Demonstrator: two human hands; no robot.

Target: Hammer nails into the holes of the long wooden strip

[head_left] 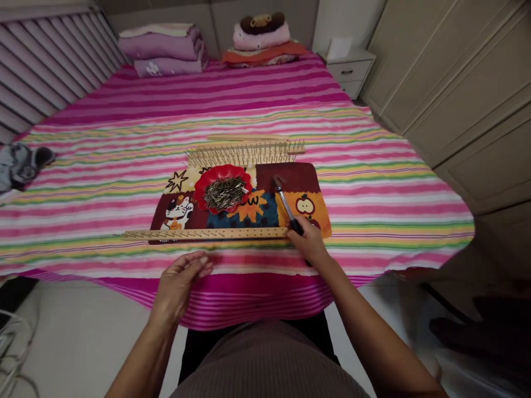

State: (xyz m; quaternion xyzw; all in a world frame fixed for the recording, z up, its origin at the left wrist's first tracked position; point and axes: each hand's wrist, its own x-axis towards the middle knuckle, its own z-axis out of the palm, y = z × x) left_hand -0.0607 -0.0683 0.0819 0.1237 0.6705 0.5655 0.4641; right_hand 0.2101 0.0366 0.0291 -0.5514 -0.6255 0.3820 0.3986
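My right hand (307, 239) is wrapped around the black grip of a hammer (284, 200), its metal head pointing away over the mat. Below the wooden strip, my left hand (185, 272) has its thumb and fingers pressed together. Whatever they may pinch is too small to make out. The wooden strip (232, 233) lies along the near edge of a patterned mat (296, 176). Nails stand slanted in its left part, while small holes or dots mark its right part. A red scalloped bowl (201, 182) on the mat holds a heap of nails (225, 193).
Behind the mat lie wooden strips studded with nails (244, 153). All rest on a striped bedspread (373, 193). Folded purple bedding (161, 47) and a stack with a pink pillow (261, 37) are at the head end. A white nightstand (350, 71) stands at the far right.
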